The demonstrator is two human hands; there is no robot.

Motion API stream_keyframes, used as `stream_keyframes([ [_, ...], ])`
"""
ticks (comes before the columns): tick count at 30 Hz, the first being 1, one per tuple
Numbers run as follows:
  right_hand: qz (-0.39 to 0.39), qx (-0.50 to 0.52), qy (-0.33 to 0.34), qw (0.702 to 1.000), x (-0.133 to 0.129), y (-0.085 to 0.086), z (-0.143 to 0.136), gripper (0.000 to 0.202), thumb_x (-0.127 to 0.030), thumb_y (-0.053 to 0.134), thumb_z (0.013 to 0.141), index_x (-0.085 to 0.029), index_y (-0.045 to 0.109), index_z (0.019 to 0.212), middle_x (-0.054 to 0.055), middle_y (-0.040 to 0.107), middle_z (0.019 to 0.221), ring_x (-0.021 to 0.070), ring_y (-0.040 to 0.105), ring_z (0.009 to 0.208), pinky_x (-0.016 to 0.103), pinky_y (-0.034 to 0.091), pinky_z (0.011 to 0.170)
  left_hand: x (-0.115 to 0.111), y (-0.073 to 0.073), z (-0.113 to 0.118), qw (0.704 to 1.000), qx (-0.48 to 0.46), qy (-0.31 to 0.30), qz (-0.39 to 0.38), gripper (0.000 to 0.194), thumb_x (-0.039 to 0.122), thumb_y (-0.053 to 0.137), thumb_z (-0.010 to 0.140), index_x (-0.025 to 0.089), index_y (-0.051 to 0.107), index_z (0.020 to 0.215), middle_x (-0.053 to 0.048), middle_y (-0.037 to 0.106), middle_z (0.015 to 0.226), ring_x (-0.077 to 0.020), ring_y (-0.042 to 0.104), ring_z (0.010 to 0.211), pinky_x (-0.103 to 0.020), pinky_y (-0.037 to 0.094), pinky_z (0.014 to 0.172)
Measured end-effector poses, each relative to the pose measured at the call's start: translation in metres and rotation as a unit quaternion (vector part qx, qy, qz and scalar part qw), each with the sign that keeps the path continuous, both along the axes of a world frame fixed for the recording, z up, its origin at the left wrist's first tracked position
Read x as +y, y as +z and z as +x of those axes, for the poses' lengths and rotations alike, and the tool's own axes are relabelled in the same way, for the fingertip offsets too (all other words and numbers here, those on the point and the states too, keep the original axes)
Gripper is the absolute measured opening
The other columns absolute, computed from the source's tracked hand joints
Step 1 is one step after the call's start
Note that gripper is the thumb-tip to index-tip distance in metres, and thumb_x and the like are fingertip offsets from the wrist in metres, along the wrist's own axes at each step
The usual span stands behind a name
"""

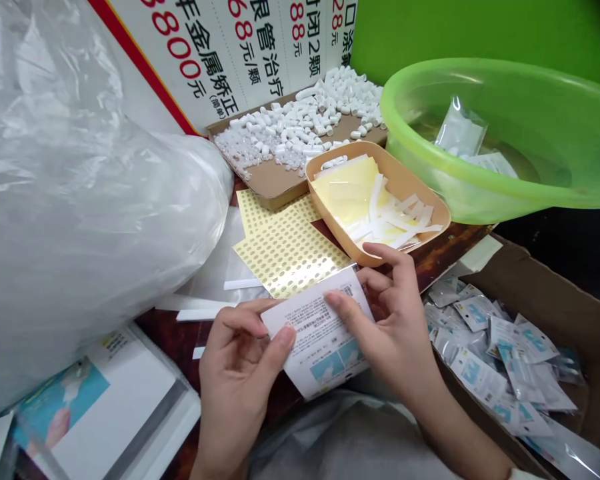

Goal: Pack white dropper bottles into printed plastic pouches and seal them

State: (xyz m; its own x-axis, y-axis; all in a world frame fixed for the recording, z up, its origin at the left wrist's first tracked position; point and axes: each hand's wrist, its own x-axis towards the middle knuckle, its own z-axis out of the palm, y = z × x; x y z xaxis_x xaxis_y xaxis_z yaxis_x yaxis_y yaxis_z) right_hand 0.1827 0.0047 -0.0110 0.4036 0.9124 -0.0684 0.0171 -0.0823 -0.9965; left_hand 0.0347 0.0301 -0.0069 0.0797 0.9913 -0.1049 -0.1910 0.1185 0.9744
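Held between my two hands is a white printed card (305,327), tilted, with lines of small text, a barcode and blue pictures at its lower edge. My left hand (245,373) pinches its left edge, thumb on the front. At the upper right, my right hand (395,313) grips it with the thumb across the face; the other fingers are partly behind. A strip of clear film seems to show along the top edge. Just beyond the card lie yellow sheets of small round stickers (293,253).
An orange tray (330,223) holds yellow sheets and white strips. Behind it, a cardboard tray (275,193) carries small white cylinders. A green basin (400,127) and a cardboard box (597,393) of packaged items stand right. Left are a large plastic bag (105,200) and stacked cards (125,407).
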Motion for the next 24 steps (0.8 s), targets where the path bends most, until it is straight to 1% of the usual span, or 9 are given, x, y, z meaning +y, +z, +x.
stream_keyframes([
  [2, 0.016, 0.014, -0.016, 1.0, 0.0, 0.0, 0.003, 0.043, -0.037, 0.063, 0.091, -0.034, 0.038, 0.127, -0.001, 0.063, 0.085, 0.0161, 0.06, 0.071, 0.027, 0.046, 0.06, 0.0, -0.001, -0.001, 1.0, -0.004, -0.001, -0.007, 0.022, 0.01, 0.07, 0.082, 0.024, 0.053, 0.078, 0.004, 0.067, 0.1, -0.0141, 0.064, 0.095, -0.023, 0.058, 0.078],
  [5, 0.017, -0.028, -0.017, 0.999, 0.001, 0.006, 0.009, 0.025, -0.034, 0.053, 0.096, -0.03, 0.049, 0.12, -0.001, 0.062, 0.085, 0.0135, 0.057, 0.069, 0.024, 0.043, 0.058, 0.003, -0.004, -0.002, 0.999, -0.022, 0.023, 0.002, 0.021, 0.013, 0.072, 0.081, 0.023, 0.054, 0.08, 0.001, 0.068, 0.103, -0.0157, 0.065, 0.096, -0.025, 0.059, 0.079],
  [8, -0.011, -0.07, 0.008, 0.997, 0.002, 0.014, 0.015, 0.02, -0.038, 0.048, 0.098, -0.024, 0.063, 0.097, 0.0, 0.062, 0.083, 0.0128, 0.054, 0.068, 0.022, 0.039, 0.052, 0.006, -0.008, -0.002, 0.996, -0.056, 0.07, 0.016, 0.022, 0.014, 0.075, 0.079, 0.022, 0.054, 0.081, -0.001, 0.069, 0.102, -0.0157, 0.066, 0.094, -0.025, 0.059, 0.079],
  [11, -0.04, -0.032, 0.054, 0.997, 0.001, 0.02, 0.02, 0.024, -0.041, 0.053, 0.095, -0.023, 0.063, 0.083, -0.002, 0.059, 0.075, 0.0112, 0.051, 0.065, 0.02, 0.038, 0.051, 0.008, -0.009, -0.002, 0.991, -0.072, 0.108, 0.017, 0.022, 0.014, 0.075, 0.079, 0.022, 0.054, 0.081, 0.001, 0.069, 0.1, -0.0137, 0.067, 0.091, -0.023, 0.059, 0.079],
  [16, -0.053, 0.082, 0.11, 0.989, 0.001, 0.025, 0.027, 0.014, -0.035, 0.059, 0.093, -0.024, 0.061, 0.085, -0.004, 0.058, 0.074, 0.0089, 0.05, 0.067, 0.017, 0.041, 0.056, 0.005, -0.009, -0.002, 0.993, -0.055, 0.1, 0.034, 0.028, 0.013, 0.077, 0.076, 0.025, 0.056, 0.09, 0.002, 0.068, 0.1, -0.0123, 0.068, 0.091, -0.023, 0.059, 0.079],
  [18, -0.06, 0.137, 0.131, 0.98, 0.002, 0.025, 0.033, 0.016, -0.034, 0.063, 0.091, -0.022, 0.059, 0.081, -0.005, 0.056, 0.073, 0.0085, 0.049, 0.067, 0.017, 0.041, 0.058, 0.004, -0.008, -0.005, 0.996, -0.043, 0.07, 0.043, 0.042, 0.011, 0.079, 0.073, 0.029, 0.054, 0.101, 0.005, 0.066, 0.092, -0.0111, 0.068, 0.083, -0.021, 0.059, 0.075],
  [20, -0.069, 0.164, 0.155, 0.972, 0.001, 0.024, 0.04, 0.018, -0.032, 0.066, 0.089, -0.02, 0.057, 0.079, -0.005, 0.055, 0.075, 0.0083, 0.048, 0.068, 0.017, 0.041, 0.059, 0.002, -0.007, -0.009, 0.999, -0.024, 0.005, 0.027, 0.051, 0.012, 0.079, 0.073, 0.034, 0.051, 0.109, 0.008, 0.061, 0.08, -0.0096, 0.065, 0.073, -0.017, 0.057, 0.066],
  [22, -0.079, 0.151, 0.166, 0.971, -0.002, 0.024, 0.047, 0.018, -0.03, 0.065, 0.089, -0.02, 0.056, 0.077, -0.005, 0.054, 0.075, 0.0082, 0.048, 0.067, 0.018, 0.04, 0.058, 0.001, -0.006, -0.013, 0.996, 0.019, -0.083, -0.022, 0.048, 0.018, 0.078, 0.075, 0.035, 0.051, 0.111, 0.008, 0.055, 0.076, -0.0082, 0.06, 0.065, -0.013, 0.052, 0.057],
  [24, -0.089, 0.09, 0.166, 0.978, -0.007, 0.024, 0.052, 0.016, -0.028, 0.062, 0.09, -0.02, 0.056, 0.077, -0.005, 0.054, 0.076, 0.0086, 0.048, 0.067, 0.019, 0.039, 0.057, 0.0, -0.003, -0.016, 0.98, 0.075, -0.167, -0.082, 0.044, 0.027, 0.078, 0.077, 0.035, 0.054, 0.112, 0.007, 0.053, 0.077, -0.0094, 0.059, 0.068, -0.014, 0.05, 0.058],
])
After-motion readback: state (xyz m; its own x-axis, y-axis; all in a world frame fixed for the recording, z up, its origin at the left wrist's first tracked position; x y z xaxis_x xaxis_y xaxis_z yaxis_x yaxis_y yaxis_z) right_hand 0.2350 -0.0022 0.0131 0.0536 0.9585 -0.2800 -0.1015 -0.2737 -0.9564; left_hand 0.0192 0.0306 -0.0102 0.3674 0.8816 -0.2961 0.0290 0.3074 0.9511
